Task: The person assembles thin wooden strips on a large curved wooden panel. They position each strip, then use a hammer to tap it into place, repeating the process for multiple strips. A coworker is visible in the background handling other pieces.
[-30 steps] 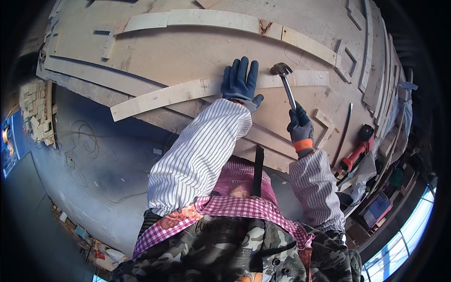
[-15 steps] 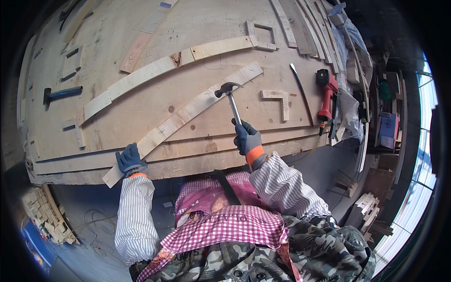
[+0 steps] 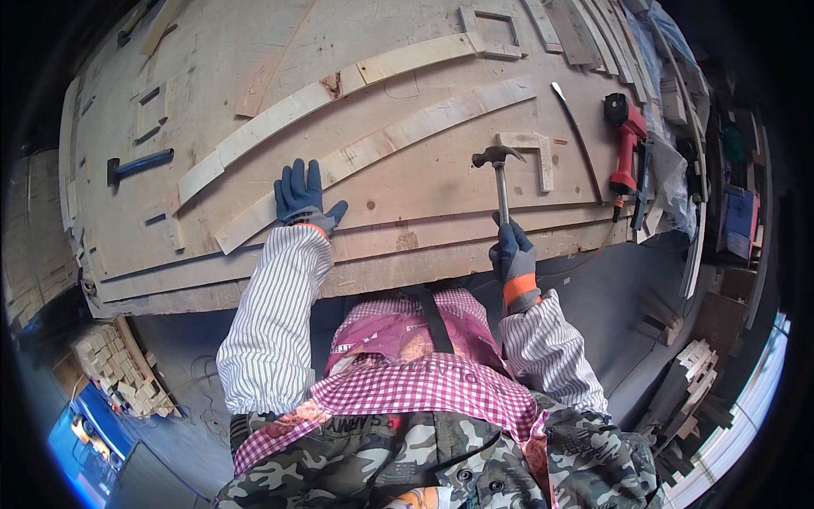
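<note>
My left hand (image 3: pixel 302 195), in a dark blue glove, lies with its fingers spread on a long pale wood strip (image 3: pixel 424 123). The strip lies slantwise across the wooden work table (image 3: pixel 356 208), its near end left of that hand. In my right hand (image 3: pixel 514 253), gloved alike, is a claw hammer (image 3: pixel 501 191) held by its pale metal handle. The hammer head points away from me and shows in front of an L-shaped wood piece (image 3: pixel 544 165). Beyond the strip lies a bent row of joined wood strips (image 3: pixel 275 123).
A red power tool (image 3: pixel 626 144) and a dark rod with a pale tip (image 3: pixel 580 140) lie at the right. A second hammer (image 3: pixel 140 165) rests at the left. Small wood frames (image 3: pixel 498 53) and more strips lie farther off. Stacked wood blocks (image 3: pixel 119 365) stand below the table's left side.
My left hand has moved away from the table's near edge and spread its fingers. The strip has shifted farther onto the table. My right hand and the hammer have moved right.
</note>
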A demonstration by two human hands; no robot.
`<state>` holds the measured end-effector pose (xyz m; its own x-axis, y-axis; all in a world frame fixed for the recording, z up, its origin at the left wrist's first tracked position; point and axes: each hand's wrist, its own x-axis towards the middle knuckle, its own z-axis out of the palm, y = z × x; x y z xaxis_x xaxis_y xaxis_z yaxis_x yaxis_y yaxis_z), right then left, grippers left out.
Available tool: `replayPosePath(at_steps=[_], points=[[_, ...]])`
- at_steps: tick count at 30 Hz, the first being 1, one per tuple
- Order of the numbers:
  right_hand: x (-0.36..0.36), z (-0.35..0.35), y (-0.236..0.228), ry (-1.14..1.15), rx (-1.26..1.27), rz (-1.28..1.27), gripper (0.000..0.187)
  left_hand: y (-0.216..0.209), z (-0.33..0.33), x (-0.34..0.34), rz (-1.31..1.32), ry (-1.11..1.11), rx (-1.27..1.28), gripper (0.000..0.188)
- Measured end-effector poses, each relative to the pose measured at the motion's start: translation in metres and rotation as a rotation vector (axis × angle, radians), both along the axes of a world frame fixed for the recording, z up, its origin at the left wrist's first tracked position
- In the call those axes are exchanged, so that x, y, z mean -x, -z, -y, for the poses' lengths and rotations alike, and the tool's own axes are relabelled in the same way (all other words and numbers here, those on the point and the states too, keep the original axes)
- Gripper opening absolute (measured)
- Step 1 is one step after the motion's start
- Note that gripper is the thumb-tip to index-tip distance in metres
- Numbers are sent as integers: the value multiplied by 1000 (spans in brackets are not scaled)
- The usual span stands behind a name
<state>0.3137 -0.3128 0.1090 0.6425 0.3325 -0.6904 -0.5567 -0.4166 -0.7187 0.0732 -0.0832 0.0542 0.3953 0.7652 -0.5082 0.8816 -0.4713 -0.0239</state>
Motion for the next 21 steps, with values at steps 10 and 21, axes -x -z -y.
replayPosePath(at_steps=[10,21], points=[[55,-83,29,-253,-302,-17,32,17,-1,-14,-79,1,37,103],[31,-91,35,-541,-288,91,35,30,5,-2,63,43,-76,105]])
